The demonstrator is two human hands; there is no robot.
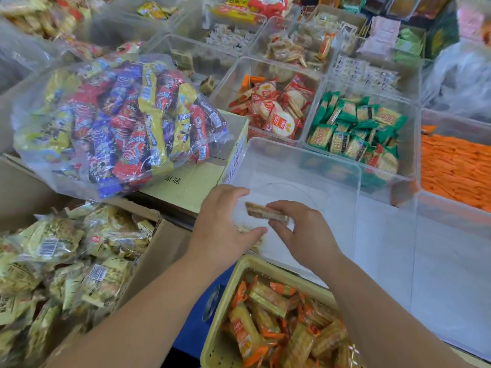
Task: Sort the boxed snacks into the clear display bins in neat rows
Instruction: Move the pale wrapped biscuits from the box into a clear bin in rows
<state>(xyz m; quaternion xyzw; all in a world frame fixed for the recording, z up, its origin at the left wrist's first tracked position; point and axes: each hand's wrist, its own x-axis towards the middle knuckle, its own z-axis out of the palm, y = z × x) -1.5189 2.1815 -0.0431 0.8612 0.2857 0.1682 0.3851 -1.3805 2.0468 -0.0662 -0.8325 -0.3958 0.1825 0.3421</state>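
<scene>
The right hand (300, 229) holds a wrapped snack (261, 212) in a narrow grip. Its long axis runs left-right over the clear bin's (358, 181) near-left corner. The left hand (223, 221) curls at the far end; its hold cannot be told.

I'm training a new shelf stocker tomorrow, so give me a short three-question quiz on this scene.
1. True or false: the clear bin nearest the person is filled to the rim.
2. What does the right hand pinch? A a green packet, B a brown snack pack, C a cardboard flap.
3. Fill in: the yellow basket holds ___ packets.
Key: 1 false; 2 B; 3 orange.
</scene>
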